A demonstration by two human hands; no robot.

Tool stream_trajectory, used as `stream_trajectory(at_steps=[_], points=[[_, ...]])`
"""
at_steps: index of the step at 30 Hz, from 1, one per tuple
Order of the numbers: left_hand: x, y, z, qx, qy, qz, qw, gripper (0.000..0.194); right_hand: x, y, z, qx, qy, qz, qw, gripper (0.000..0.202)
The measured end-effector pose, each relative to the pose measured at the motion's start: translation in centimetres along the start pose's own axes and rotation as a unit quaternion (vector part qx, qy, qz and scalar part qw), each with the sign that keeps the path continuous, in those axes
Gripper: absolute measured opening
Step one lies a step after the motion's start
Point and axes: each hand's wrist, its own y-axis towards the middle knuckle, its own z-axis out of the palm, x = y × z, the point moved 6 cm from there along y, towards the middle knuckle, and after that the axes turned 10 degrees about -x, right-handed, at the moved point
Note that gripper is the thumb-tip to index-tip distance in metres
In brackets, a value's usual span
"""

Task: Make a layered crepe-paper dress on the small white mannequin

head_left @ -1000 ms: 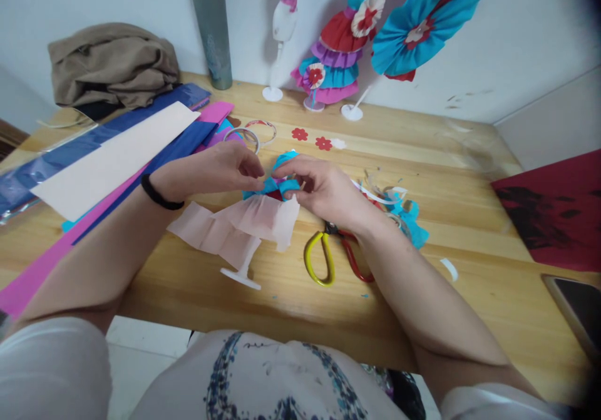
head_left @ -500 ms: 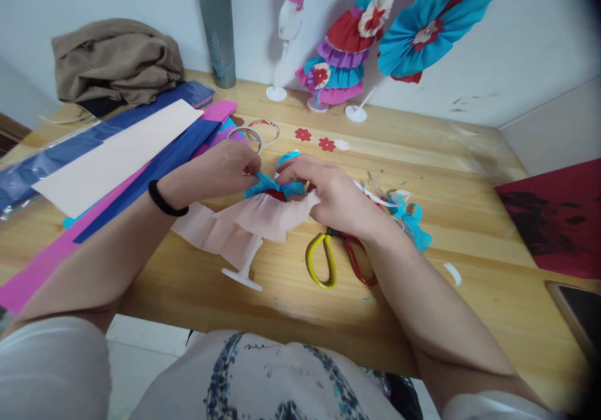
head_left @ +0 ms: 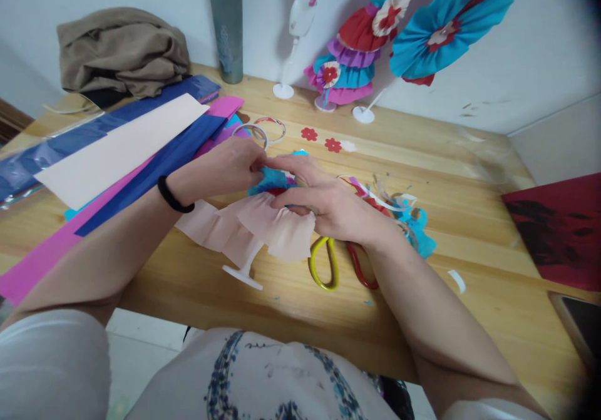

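A small stand-mounted form in a crepe-paper dress lies tilted on the table; its pale pink ruffled skirt [head_left: 248,223] fans toward me, with the round white base [head_left: 241,277] below. Blue crepe paper [head_left: 270,180] wraps its upper part, with a bit of red beneath. My left hand [head_left: 239,163] pinches the blue paper at its left end. From the right, my right hand [head_left: 328,201] lies around the dress, its fingers bent over the blue paper and the ruffle's top. Its thumb is hidden. Scissors with one yellow handle [head_left: 323,266] and one red handle lie beside it.
Pale, pink and blue paper sheets [head_left: 126,151] lie left, near a brown cloth [head_left: 122,54]. A bottle [head_left: 226,25] and paper-dressed forms [head_left: 357,51] stand at the wall. Tape rolls [head_left: 253,133], red paper flowers [head_left: 308,134] and blue scraps [head_left: 417,226] lie about.
The right hand's fingers have reached left across the blue paper toward my left hand. The pink ruffle's right end, earlier by the right hand, now hangs lower. The view has shifted slightly.
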Motion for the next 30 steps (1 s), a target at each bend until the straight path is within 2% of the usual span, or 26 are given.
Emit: stream_trajectory(at_steps=[5, 10, 15, 22, 27, 30], points=[[0.0, -0.1, 0.5, 0.036, 0.071, 0.039, 0.996, 0.029, -0.3, -0.1, -0.2, -0.004, 0.015, 0.012, 1.0, 0.014], [0.1, 0.1, 0.7, 0.041, 0.067, 0.039, 0.996, 0.032, -0.2, 0.0, -0.7, -0.026, 0.008, 0.015, 1.0, 0.013], [0.1, 0.3, 0.6, 0.04, 0.09, 0.029, 0.995, 0.029, -0.5, -0.1, -1.1, -0.054, 0.005, 0.062, 0.997, 0.017], [-0.4, -0.3, 0.3, 0.046, 0.088, 0.003, 0.995, 0.027, -0.9, -0.1, -0.5, -0.026, 0.015, 0.094, 0.995, 0.019], [-0.6, -0.1, 0.2, 0.044, 0.051, 0.019, 0.998, 0.024, -1.1, -0.1, -0.4, -0.026, 0.02, 0.101, 0.994, 0.02], [-0.6, -0.5, -0.8, 0.009, 0.051, 0.005, 0.999, 0.025, -1.1, -0.1, -0.3, -0.015, 0.025, 0.092, 0.995, 0.018]])
